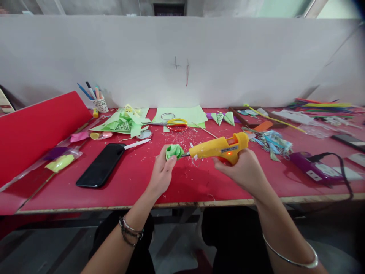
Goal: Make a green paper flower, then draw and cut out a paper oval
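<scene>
Between the fingers and thumb of my left hand [162, 172] is a rolled green paper flower [174, 151], held above the red table [188, 192]. My right hand [244, 169] grips the handle of a yellow glue gun [218, 146], its small orange light lit. The gun points left, and its metal nozzle meets the right side of the flower. Whether glue is coming out is too small to see. Thin glue strands and white scraps lie on the tabletop beneath the gun.
A black phone [100, 165] lies left of my hands. Behind them are scissors [177, 123], green paper sheets [122, 121] and folded paper cones [229, 118]. Rightward sit blue-green scraps [275, 142] and a purple power strip [315, 167] with a cord. A pen cup [100, 104] stands back left.
</scene>
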The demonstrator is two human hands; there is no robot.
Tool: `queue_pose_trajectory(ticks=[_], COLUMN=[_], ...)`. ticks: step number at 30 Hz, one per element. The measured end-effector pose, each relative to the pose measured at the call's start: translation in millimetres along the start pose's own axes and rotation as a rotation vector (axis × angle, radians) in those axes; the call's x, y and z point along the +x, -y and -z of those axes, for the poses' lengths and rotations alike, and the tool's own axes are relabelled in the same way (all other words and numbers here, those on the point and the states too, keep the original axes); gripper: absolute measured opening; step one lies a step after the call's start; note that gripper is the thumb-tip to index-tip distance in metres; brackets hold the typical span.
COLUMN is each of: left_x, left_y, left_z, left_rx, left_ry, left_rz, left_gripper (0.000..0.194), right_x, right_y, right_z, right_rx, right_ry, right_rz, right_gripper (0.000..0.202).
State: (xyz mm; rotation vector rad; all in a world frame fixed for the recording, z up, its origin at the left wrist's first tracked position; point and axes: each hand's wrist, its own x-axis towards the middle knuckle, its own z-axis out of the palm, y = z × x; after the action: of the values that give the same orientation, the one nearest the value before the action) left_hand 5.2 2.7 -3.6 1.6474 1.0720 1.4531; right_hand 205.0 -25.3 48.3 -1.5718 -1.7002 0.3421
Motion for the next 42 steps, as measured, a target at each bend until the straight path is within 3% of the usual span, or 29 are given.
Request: queue_pose_trajectory(ticks=[6,11,32,37,42], left_x=[-2.3,-1.8,1.7,2.4,2.9], left_y=[-5.0,-7.4,-9.4,-10.8,-10.8], left_z=[3.2,5.3,15.1,16.4,18.9], left_rx=[0.233,0.323,0.302,0.295,0.274], left_ry=[-0.002,0.062,0.165,0.215,0.243], left_rz=[-0.068,-0.128,-0.180,-0.193,-0.179], left_gripper=[0.026,0.025,0.024,0.024,0.026], right_x=[1.0,0.7,2.1,1.3,1.5], right_y=[-1.3,-0.5,-3.6,-1.7,-3.1], right_z=[0.9,-1.2,6.5,6.5,6.5], right_rx=[-0.052,-0.119,-0.253,-0.281,-0.321], right_ry=[0.014,0.014,0.090,0.079,0.042], right_rz=[0.056,0.052,0.314,0.310,0.325], right_gripper=[0.012,0.008,0.009,0.021,0.014])
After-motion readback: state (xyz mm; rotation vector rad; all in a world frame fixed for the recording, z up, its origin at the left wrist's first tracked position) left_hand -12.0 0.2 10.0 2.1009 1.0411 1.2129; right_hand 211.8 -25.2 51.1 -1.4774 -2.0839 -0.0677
